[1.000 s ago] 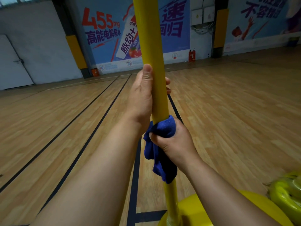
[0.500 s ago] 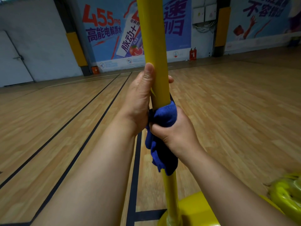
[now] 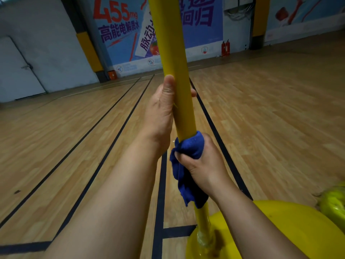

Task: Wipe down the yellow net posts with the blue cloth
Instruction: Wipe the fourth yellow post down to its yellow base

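right hand (image 3: 202, 166) wraps blue cloth (image 3: 188, 165) round yellow post (image 3: 177, 71); yellow base (image 3: 291, 230) below

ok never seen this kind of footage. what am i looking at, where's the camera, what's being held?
There is no robot here. A person wears a wide-angle camera on the head, looking forward and down, so both bare forearms reach into the picture from the bottom.

The left hand has its grip on a yellow post, thumb pointing up along it. Just below, the right hand squeezes a blue cloth wrapped round the post, with the cloth's loose end hanging down.

The post stands in a yellow base at the lower right. The surface is a wooden floor with dark court lines. At the back are a wall with printed banners and a grey door. A blurred yellow-green thing at the right edge is too unclear to name.
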